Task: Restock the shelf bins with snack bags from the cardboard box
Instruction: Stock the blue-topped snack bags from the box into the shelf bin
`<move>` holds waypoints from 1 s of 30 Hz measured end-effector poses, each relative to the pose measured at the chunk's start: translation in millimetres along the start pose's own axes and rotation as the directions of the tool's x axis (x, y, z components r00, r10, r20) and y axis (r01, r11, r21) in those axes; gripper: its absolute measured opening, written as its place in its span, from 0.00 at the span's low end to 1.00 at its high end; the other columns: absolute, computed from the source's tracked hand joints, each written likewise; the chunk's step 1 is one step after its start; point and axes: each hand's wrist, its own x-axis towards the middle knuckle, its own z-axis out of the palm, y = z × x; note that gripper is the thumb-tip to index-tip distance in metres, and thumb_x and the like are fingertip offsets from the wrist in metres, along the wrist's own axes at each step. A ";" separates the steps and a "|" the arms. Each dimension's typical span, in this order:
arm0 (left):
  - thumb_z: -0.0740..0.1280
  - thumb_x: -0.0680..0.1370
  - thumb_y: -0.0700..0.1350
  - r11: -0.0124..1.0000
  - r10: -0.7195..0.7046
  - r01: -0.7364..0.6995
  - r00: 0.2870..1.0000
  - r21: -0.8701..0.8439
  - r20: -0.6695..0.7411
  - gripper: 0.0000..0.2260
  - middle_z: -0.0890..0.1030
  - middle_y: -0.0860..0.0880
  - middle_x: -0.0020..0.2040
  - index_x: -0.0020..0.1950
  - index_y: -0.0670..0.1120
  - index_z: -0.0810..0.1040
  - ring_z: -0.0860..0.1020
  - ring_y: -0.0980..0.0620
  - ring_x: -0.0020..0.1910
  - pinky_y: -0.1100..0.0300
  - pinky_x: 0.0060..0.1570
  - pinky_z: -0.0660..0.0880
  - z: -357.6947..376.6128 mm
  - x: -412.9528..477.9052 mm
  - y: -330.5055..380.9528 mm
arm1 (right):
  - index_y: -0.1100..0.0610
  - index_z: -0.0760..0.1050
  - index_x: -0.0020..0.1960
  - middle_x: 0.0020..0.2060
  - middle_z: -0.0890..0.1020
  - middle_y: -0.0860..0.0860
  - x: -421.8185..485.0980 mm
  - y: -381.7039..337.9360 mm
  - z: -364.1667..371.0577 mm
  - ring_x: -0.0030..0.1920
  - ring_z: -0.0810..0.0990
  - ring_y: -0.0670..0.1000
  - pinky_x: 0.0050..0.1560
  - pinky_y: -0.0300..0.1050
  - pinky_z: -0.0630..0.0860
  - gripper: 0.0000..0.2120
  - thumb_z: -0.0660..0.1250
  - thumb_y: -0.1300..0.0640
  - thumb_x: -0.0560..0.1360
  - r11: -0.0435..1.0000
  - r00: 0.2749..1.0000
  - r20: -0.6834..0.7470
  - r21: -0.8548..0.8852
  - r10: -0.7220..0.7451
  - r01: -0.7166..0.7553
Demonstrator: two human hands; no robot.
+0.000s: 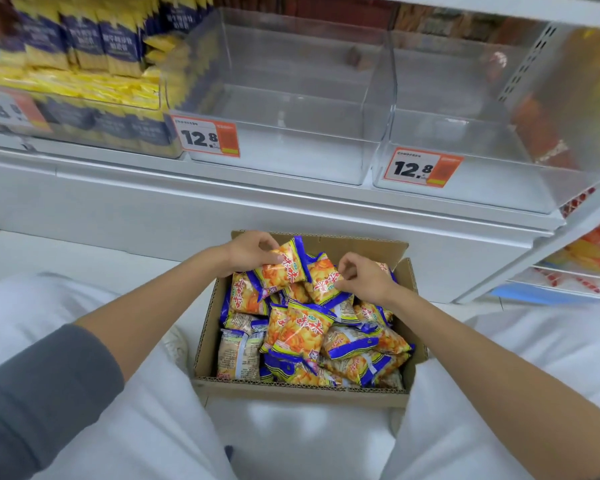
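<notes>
A cardboard box is seen on the floor between the knees of a person in white trousers, and it is filled with a loose heap of orange snack bags edged in blue and yellow. At the far end of the box, one bag is gripped at its upper edge by the left hand, fingers curled round it, and is held just above the heap. Beside it, a second bag is pinched between thumb and fingertips of the right hand. Beyond and above the box, two clear shelf bins are set side by side, each fronted by a price tag marked 12.8. Above and to the left of the box, a further bin is packed with yellow and blue packets.
</notes>
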 end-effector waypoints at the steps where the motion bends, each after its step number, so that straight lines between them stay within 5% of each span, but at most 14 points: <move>1: 0.69 0.78 0.48 1.000 -0.012 0.012 1.000 -0.008 -0.004 0.13 0.78 0.46 0.57 0.60 0.45 0.74 0.78 0.50 0.53 0.57 0.51 0.76 -0.3 -0.3 0.0 | 0.56 0.71 0.47 0.45 0.77 0.54 -0.6 -3.0 -2.0 0.42 0.75 0.51 0.43 0.48 0.75 0.10 0.72 0.62 0.73 0.998 0.999 -0.039 0.056 -0.001 0.003; 3: 0.68 0.79 0.49 0.999 0.002 -0.004 0.999 -0.042 -0.047 0.13 0.77 0.47 0.58 0.60 0.46 0.72 0.77 0.49 0.55 0.57 0.52 0.75 -0.1 -1.5 2.5 | 0.56 0.72 0.48 0.47 0.77 0.52 -1.1 -16.6 -14.9 0.43 0.75 0.49 0.37 0.38 0.74 0.11 0.72 0.66 0.72 0.984 0.980 -0.197 0.174 -0.002 0.037; 6: 0.66 0.80 0.47 0.974 0.042 -0.081 0.983 -0.212 -0.180 0.12 0.79 0.46 0.56 0.61 0.47 0.69 0.80 0.54 0.46 0.66 0.38 0.75 -1.9 -7.2 11.1 | 0.56 0.74 0.51 0.48 0.78 0.50 -9.4 -50.0 -53.5 0.49 0.77 0.49 0.41 0.33 0.75 0.15 0.70 0.71 0.71 0.951 0.931 -0.355 0.254 -0.078 0.177; 11: 0.62 0.82 0.47 0.920 0.067 -0.138 0.978 -0.368 -0.199 0.17 0.77 0.47 0.62 0.71 0.50 0.67 0.81 0.56 0.48 0.61 0.39 0.79 -3.6 -19.9 30.9 | 0.55 0.71 0.59 0.56 0.82 0.52 -35.5 -91.1 -83.6 0.51 0.83 0.50 0.47 0.49 0.81 0.23 0.71 0.73 0.70 0.909 0.970 -0.004 0.348 -0.242 0.228; 15: 0.61 0.81 0.54 0.824 0.107 -0.028 0.988 -0.566 0.107 0.18 0.77 0.50 0.64 0.70 0.54 0.68 0.78 0.50 0.61 0.47 0.50 0.81 7.4 -30.6 43.8 | 0.52 0.71 0.56 0.52 0.78 0.53 -31.4 -101.3 -67.5 0.43 0.81 0.49 0.40 0.41 0.80 0.25 0.75 0.70 0.67 0.893 0.948 -0.109 0.319 -0.299 0.318; 17: 0.63 0.77 0.57 0.840 0.143 -0.046 0.980 -0.540 0.138 0.22 0.78 0.50 0.63 0.70 0.55 0.67 0.80 0.50 0.58 0.51 0.49 0.81 13.2 -31.5 47.4 | 0.51 0.71 0.58 0.47 0.81 0.51 -27.6 -101.9 -59.9 0.43 0.83 0.49 0.41 0.41 0.80 0.25 0.76 0.68 0.67 0.880 0.946 -0.130 0.349 -0.296 0.323; 21: 0.71 0.72 0.53 0.815 0.141 -0.107 0.990 -0.569 0.017 0.29 0.80 0.47 0.60 0.71 0.55 0.66 0.83 0.49 0.52 0.52 0.49 0.81 13.0 -24.7 47.6 | 0.48 0.71 0.64 0.55 0.82 0.47 -22.6 -103.2 -53.6 0.56 0.80 0.43 0.60 0.45 0.75 0.30 0.78 0.60 0.67 0.864 0.929 -0.228 0.355 -0.291 0.358; 24: 0.70 0.75 0.50 0.761 0.130 -0.176 0.984 -0.625 -0.120 0.26 0.80 0.45 0.60 0.71 0.53 0.65 0.84 0.47 0.51 0.52 0.45 0.82 6.3 -20.6 47.7 | 0.46 0.56 0.77 0.67 0.71 0.48 -21.3 -100.4 -53.6 0.67 0.71 0.48 0.69 0.50 0.69 0.50 0.79 0.48 0.62 0.894 0.988 -0.077 0.420 -0.135 0.155; 27: 0.67 0.77 0.50 0.749 0.176 -0.226 0.974 -0.623 -0.142 0.22 0.80 0.48 0.60 0.70 0.55 0.65 0.83 0.50 0.52 0.55 0.45 0.81 3.4 -21.9 53.3 | 0.54 0.56 0.76 0.62 0.78 0.53 -20.5 -100.4 -47.2 0.61 0.79 0.54 0.66 0.56 0.73 0.53 0.81 0.52 0.58 0.820 0.992 0.087 0.572 -0.094 0.027; 30: 0.64 0.79 0.54 0.834 0.248 -0.295 0.955 -0.466 -0.161 0.20 0.78 0.51 0.61 0.70 0.55 0.67 0.81 0.55 0.53 0.64 0.46 0.79 -3.4 -28.2 60.9 | 0.58 0.63 0.71 0.59 0.79 0.59 -18.4 -111.5 -43.6 0.57 0.82 0.58 0.61 0.60 0.76 0.48 0.83 0.60 0.57 0.744 0.994 0.049 0.667 -0.096 0.039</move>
